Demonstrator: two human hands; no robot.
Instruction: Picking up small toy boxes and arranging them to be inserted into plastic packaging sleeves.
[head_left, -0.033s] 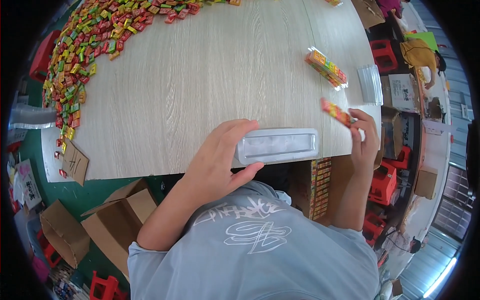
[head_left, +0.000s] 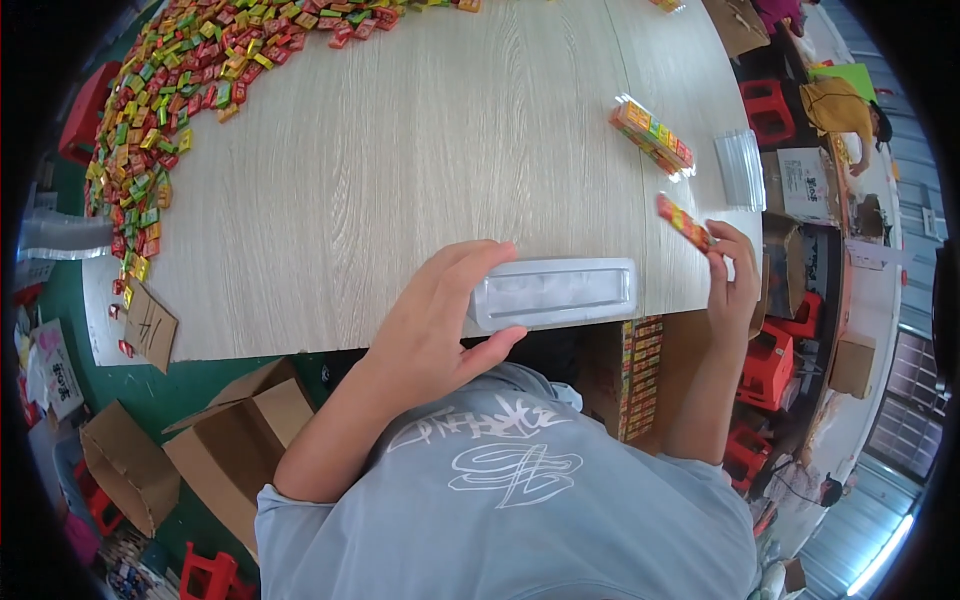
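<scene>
My left hand (head_left: 420, 325) grips the left end of a clear plastic tray (head_left: 560, 292) at the table's near edge, thumb on the near side and fingers on the far side. To the right, my right hand (head_left: 737, 280) pinches one end of a red-and-yellow strip of small boxes (head_left: 684, 222), held tilted above the tabletop. Whether the strip is one piece or a row of separate boxes is hard to tell. Beyond it lies a clear pack filled with small coloured boxes (head_left: 652, 136). A stack of clear plastic trays (head_left: 740, 170) rests by the right edge.
Small red, yellow and green boxes (head_left: 215, 65) heap along the table's far left. A cardboard piece (head_left: 151, 325) lies at the left corner. Below the near edge stand a carton holding filled packs (head_left: 641, 375) and an open cardboard box (head_left: 230, 435). Another person (head_left: 838, 105) works at right.
My right hand has shifted slightly to the right with the strip of small boxes. My left hand and the plastic tray stay almost in place.
</scene>
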